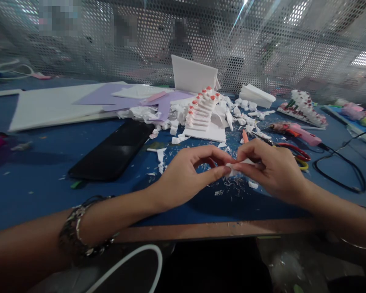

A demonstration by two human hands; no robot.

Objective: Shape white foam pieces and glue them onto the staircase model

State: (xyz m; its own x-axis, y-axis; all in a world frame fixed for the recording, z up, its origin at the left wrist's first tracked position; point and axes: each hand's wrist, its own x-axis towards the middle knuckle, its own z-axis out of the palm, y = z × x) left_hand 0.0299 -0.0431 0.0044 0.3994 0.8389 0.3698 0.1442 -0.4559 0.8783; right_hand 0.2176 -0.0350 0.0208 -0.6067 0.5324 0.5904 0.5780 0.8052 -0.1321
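My left hand [187, 175] and my right hand [271, 171] meet low over the blue table [116, 205], fingertips almost touching. Between them they pinch a small white piece [232, 171], paper or foam; fingers cover much of it. Just beyond stands a white stair-shaped model [201, 118] with red dots along its steps. White crumbs and shavings [221, 193] lie beneath my hands. Right of my right hand are scissors [295, 151] with red and yellow handles, partly hidden by it. An orange stick-like thing [245, 136] pokes up behind its fingers.
A black phone-like slab [112, 152] lies on the left. Behind it are white and purple sheets [61, 103]. A pink glue gun [305, 134] with a looping black cord [320, 173] rests on the right, near a white-and-red model [303, 108]. Perforated metal [152, 44] rises behind.
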